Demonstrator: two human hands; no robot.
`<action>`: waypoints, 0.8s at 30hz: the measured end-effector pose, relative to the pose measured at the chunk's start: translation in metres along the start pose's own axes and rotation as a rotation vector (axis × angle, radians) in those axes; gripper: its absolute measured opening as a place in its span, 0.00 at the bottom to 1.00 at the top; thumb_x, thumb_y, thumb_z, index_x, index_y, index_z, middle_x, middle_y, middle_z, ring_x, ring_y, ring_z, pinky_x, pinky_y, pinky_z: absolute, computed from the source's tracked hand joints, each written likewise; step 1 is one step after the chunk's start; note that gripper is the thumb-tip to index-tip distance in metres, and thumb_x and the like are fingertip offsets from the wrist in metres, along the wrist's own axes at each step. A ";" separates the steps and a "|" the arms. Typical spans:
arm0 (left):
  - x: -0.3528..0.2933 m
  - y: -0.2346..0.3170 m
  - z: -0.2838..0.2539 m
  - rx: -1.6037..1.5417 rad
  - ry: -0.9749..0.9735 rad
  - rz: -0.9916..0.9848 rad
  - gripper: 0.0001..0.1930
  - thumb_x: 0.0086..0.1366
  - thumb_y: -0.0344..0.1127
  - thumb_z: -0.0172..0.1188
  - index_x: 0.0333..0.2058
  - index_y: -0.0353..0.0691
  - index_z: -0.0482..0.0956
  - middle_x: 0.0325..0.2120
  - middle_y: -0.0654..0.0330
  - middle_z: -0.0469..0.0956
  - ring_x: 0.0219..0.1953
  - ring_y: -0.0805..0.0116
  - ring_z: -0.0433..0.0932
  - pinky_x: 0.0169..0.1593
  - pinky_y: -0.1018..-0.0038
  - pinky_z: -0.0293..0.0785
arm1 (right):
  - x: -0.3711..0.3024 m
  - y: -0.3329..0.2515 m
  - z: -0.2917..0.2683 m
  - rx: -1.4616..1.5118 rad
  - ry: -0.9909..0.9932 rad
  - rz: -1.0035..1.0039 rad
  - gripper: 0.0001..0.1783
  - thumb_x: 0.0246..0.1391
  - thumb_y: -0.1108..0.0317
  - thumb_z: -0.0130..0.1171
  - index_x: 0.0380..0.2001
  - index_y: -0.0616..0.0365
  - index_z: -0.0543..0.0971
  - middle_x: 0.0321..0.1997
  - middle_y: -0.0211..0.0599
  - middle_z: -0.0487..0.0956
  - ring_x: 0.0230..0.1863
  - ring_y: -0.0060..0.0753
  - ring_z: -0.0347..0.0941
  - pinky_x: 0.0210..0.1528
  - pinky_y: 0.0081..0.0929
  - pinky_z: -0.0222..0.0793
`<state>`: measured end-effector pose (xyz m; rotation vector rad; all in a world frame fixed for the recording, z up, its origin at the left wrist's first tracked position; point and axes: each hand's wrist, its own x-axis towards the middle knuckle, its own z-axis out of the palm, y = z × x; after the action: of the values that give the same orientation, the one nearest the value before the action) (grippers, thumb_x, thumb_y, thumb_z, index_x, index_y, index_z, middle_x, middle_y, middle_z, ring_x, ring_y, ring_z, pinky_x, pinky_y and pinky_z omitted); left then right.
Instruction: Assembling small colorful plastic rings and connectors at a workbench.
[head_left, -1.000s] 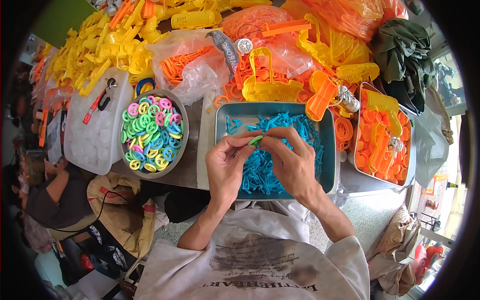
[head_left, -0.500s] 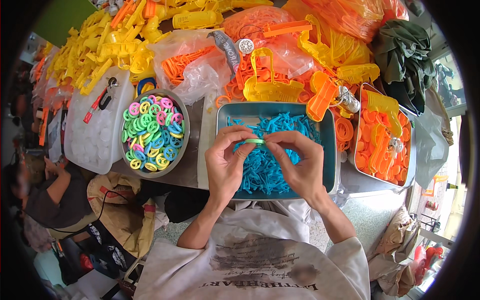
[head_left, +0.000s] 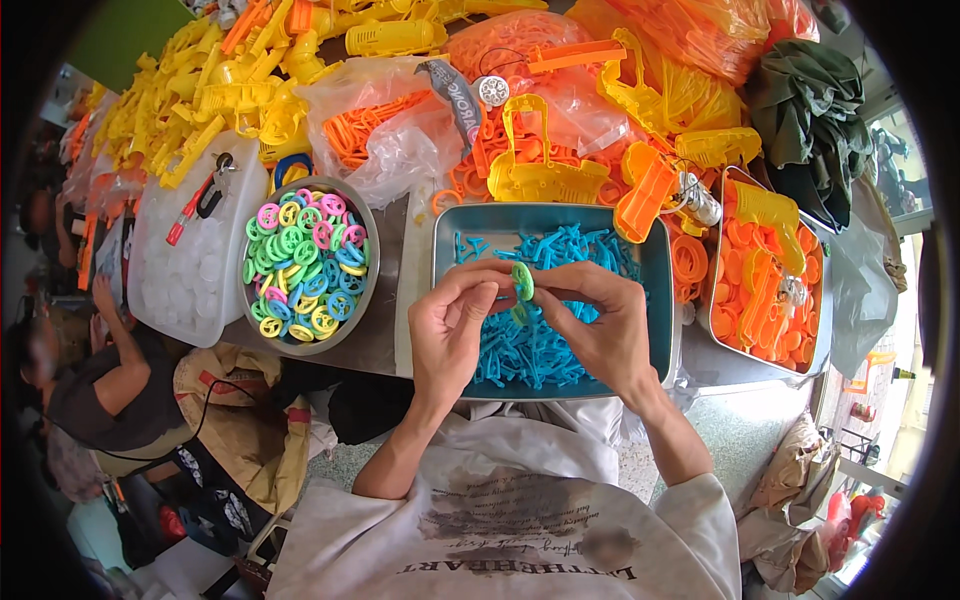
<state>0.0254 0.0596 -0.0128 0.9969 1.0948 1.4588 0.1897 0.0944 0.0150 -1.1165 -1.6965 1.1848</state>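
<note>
Over a metal tray [head_left: 657, 340] heaped with small blue plastic pieces [head_left: 530, 355], my two hands meet around a small green plastic wheel [head_left: 522, 281]. My left hand [head_left: 452, 325] is closed, its fingertips against the wheel's left side. My right hand [head_left: 603, 320] pinches the wheel from the right with thumb and forefinger. The wheel stands tilted, nearly on edge, and fingers cover part of it. Another bit of green shows just below, too small to make out. To the left, a round metal bowl [head_left: 372, 290] is full of pink, green, yellow and blue spoked wheels [head_left: 305, 265].
A white tub [head_left: 150, 230] of clear pieces stands at left, a tray of orange parts [head_left: 740, 310] at right. Yellow parts [head_left: 240, 90] and bagged orange parts [head_left: 380, 125] pile up behind. A person [head_left: 110, 390] works at far left.
The green wheel has turned from lying nearly flat to standing on edge between my fingers. My hands stay in about the same place. The person at left has shifted an arm upward.
</note>
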 end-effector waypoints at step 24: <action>-0.012 -0.001 0.021 0.167 0.117 0.228 0.13 0.56 0.16 0.60 0.42 0.27 0.77 0.45 0.48 0.78 0.44 0.66 0.80 0.47 0.75 0.80 | -0.006 0.007 0.008 -0.165 0.177 -0.258 0.16 0.40 0.82 0.65 0.37 0.59 0.83 0.34 0.39 0.81 0.35 0.31 0.79 0.38 0.23 0.72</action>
<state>0.0479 0.0506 -0.0087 1.1979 1.2351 1.6453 0.1856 0.0875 0.0058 -1.0303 -1.7614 0.7753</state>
